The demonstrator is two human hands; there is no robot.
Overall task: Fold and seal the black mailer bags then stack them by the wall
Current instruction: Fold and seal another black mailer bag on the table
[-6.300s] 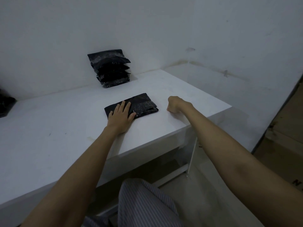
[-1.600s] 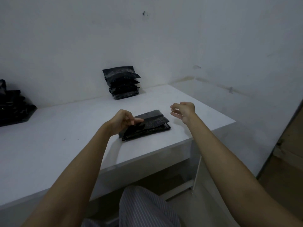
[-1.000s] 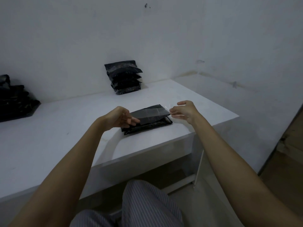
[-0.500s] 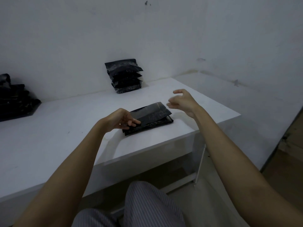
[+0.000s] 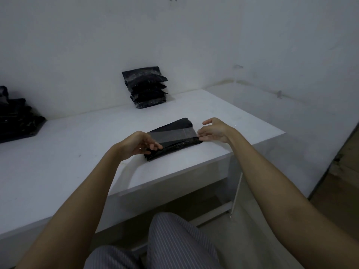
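While hands (image 5: pixel 175 139) pinch ends, mailer bag (image 5: pixel 174 141) lies left-right.

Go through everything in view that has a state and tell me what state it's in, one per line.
Black plastic mailer bag on the white table: folded, flap raised, unsealed.
Left hand: pinching flap's left end.
Right hand: fingers at flap's right end.
Stack of black mailer bags by the wall: folded, piled.
Dark pile at far left: heaped, unclear.

Dim, greyish light. White table (image 5: pixel 58 152) set against plain white walls (image 5: pixel 77 45), scuffed and stained near the corner. Pale floor (image 5: pixel 252 239) below; brown panel (image 5: pixel 345 171) at far right.
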